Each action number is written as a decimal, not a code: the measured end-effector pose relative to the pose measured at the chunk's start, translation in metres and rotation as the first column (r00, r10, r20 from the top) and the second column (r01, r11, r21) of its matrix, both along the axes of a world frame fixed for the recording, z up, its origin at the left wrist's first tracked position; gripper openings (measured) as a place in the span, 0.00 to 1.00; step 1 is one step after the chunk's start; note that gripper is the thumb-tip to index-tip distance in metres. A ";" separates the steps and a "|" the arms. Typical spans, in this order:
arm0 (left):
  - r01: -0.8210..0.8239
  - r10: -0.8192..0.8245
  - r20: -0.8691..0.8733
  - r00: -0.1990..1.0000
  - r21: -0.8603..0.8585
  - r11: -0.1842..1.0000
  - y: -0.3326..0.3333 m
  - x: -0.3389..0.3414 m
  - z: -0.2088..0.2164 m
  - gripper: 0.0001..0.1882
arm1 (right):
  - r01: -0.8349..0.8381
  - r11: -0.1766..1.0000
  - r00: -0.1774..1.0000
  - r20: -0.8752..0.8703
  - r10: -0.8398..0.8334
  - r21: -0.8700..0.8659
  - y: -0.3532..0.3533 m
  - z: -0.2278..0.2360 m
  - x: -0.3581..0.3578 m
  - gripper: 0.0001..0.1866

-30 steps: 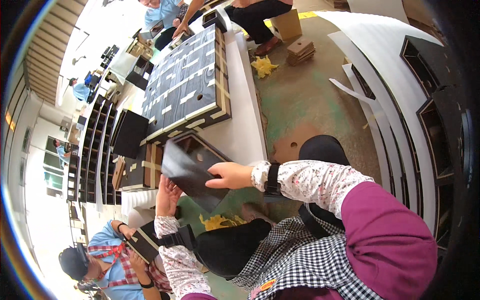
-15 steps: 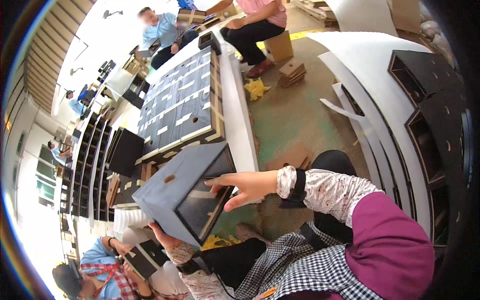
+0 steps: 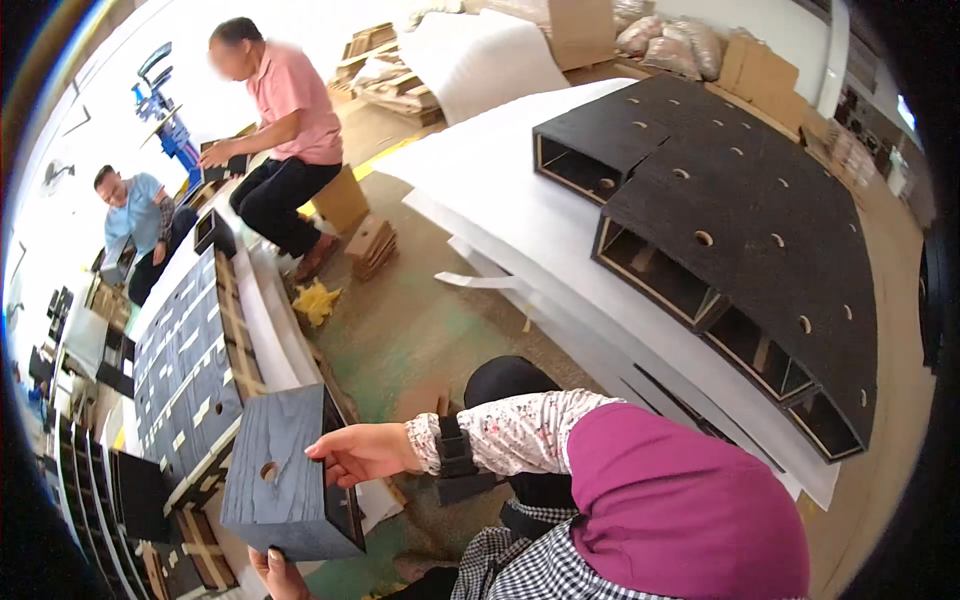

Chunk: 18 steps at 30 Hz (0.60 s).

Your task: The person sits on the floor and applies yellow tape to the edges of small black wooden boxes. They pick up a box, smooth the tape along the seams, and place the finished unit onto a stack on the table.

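A dark grey wooden box with a round hole in its top face is held up in front of me, low and left of centre. My right hand grips its right edge, the thumb on top and the other fingers curled at the open side. Beneath the near edge, my left hand supports the box with its fingertips against the wood; most of that hand is cut off by the lower rim of the picture. The box's open side faces right and is mostly hidden.
Beyond the box lies a block of dark boxes joined with pale tape strips. At right, black holed boxes stand on white foam sheets. A person in pink and another in light blue sit at far left. Stacked wooden pieces lie nearby.
My view has swung right. The box is turned so its holed face points up. My right hand, earlier spread over the open side, now grips the edge; my left hand still holds below.
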<state>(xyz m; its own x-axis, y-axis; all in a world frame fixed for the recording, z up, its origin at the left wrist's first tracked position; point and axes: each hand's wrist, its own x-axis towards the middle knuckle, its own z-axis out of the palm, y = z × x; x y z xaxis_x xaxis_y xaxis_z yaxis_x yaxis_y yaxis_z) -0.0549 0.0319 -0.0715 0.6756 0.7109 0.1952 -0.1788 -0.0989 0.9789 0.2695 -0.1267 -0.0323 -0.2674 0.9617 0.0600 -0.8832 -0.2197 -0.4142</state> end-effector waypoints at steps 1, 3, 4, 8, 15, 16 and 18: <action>0.032 -0.034 0.069 0.997 0.027 0.999 -0.013 0.028 0.019 0.23 | 0.072 0.997 0.997 0.037 -0.072 0.008 -0.005 0.003 0.007 0.07; 0.005 -0.005 0.056 0.998 0.000 1.000 -0.049 0.074 0.069 0.23 | 0.203 0.979 0.973 0.105 -0.205 0.024 -0.013 0.010 0.024 0.06; -0.021 0.022 0.046 0.999 -0.026 0.999 -0.048 0.076 0.069 0.23 | 0.273 0.958 0.955 0.094 -0.281 0.092 -0.019 0.018 0.033 0.06; -0.141 0.144 0.016 0.989 -0.129 0.982 -0.039 0.081 0.064 0.22 | 0.582 0.795 0.793 0.099 -0.601 0.170 -0.029 0.033 0.076 0.08; -0.086 0.093 0.022 0.995 -0.220 0.972 -0.024 0.072 0.053 0.20 | 0.919 0.312 0.208 0.374 -0.904 0.242 -0.047 0.058 0.178 0.15; -0.099 0.102 0.001 0.995 -0.217 0.971 -0.027 0.072 0.055 0.20 | 0.948 0.175 0.071 0.359 -0.930 0.265 -0.049 0.059 0.190 0.14; -0.126 0.124 -0.025 0.992 -0.210 0.969 -0.027 0.068 0.055 0.20 | 0.967 0.067 -0.032 0.380 -0.924 0.245 -0.055 0.051 0.219 0.13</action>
